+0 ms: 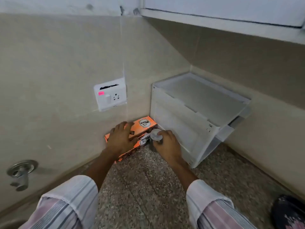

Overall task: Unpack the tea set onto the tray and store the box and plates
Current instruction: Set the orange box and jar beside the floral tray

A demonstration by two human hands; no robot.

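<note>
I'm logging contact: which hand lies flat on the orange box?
The left hand, palm down on the orange box; the right hand instead grips a small clear container.

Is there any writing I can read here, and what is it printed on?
"Wake Up" on the top of the orange box, in a white badge; a smaller word under it is too blurred to read.
"Wake Up" again on the box's front side, partly hidden by the right hand.
Pink sticker on the switch plate: print too small to read.
Small dark label by the left hand: unreadable.
</note>
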